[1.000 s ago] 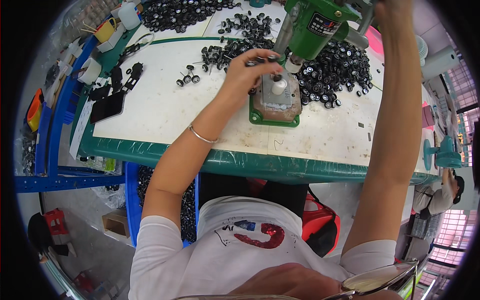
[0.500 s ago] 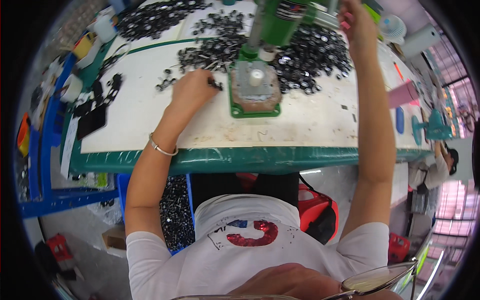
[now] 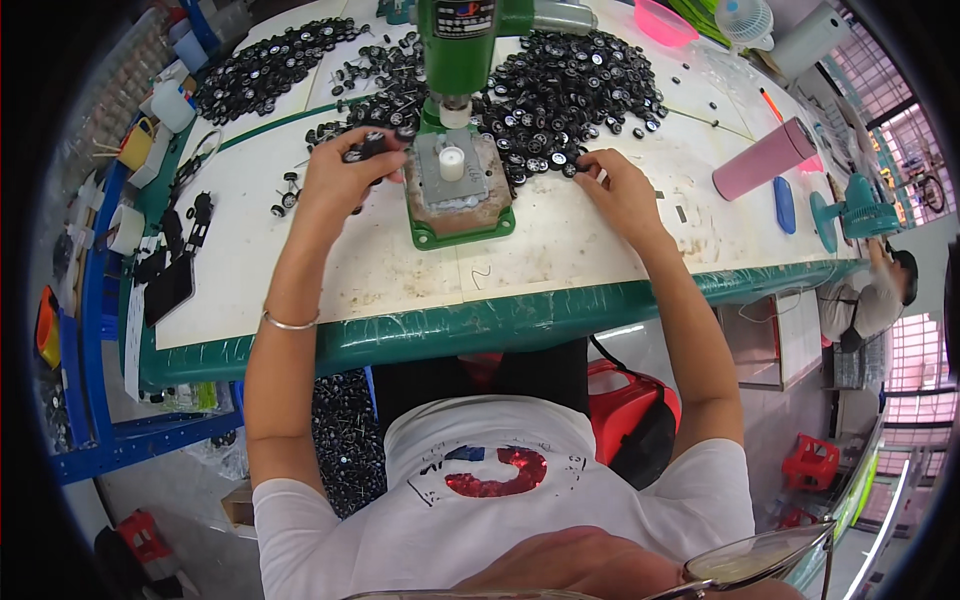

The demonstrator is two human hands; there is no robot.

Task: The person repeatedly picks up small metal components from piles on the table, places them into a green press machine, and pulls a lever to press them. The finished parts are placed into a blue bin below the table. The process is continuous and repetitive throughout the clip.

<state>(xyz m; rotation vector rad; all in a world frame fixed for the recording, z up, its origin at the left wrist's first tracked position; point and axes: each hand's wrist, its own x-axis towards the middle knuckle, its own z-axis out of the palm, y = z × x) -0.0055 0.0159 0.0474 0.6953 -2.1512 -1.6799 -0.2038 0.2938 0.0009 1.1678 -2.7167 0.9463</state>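
Just left of the green hand press, my left hand is closed around several small black toy wheels, some apparently on thin metal axles. A white upright peg stands on the metal plate of the press base. My right hand is at the near right edge of a large pile of loose black wheels. Its thumb and fingertips pinch a black wheel there. The press's lever end juts out at the top, with neither hand on it.
Wheels on axles lie left of the press, and another dark pile sits at the back left. A phone rests near the left edge. To the right are a pink tumbler, a blue case and a teal fan.
My right hand has left the press lever and come down to the wheel pile. My left hand still holds wheels beside the press. The whole view has shifted slightly.
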